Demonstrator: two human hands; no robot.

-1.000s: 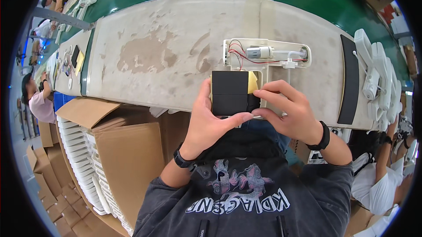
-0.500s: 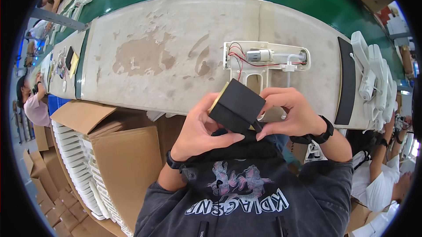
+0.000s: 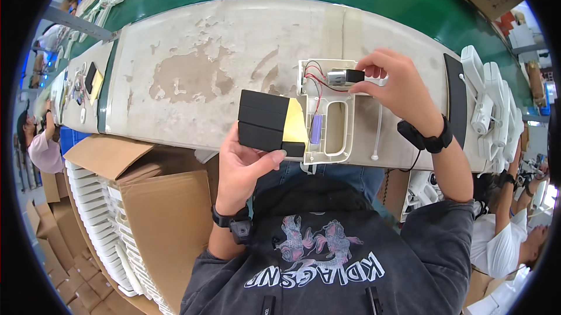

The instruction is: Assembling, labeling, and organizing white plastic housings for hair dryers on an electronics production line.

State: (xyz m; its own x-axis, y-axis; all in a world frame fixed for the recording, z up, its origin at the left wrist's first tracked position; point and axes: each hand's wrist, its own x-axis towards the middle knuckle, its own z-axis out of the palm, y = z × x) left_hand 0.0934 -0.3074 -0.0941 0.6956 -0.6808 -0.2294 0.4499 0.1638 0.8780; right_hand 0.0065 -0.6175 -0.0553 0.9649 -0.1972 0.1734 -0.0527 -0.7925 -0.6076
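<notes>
White housing half (image 3: 349, 131), one only, is laid on the desk (image 3: 204, 28), its right end hidden by the right hand (image 3: 400, 81). One black pad (image 3: 263, 119), partly covering one yellow sheet (image 3: 295, 119), is clasped in the left hand's (image 3: 242, 166) grip, most fingers being concealed underneath. One silver motor (image 3: 336, 77) and one purple cell (image 3: 316, 129) are seated inside. Two small black blocks (image 3: 355, 76) are seen: one by the left thumb, one pinched in the right grip against the motor.
</notes>
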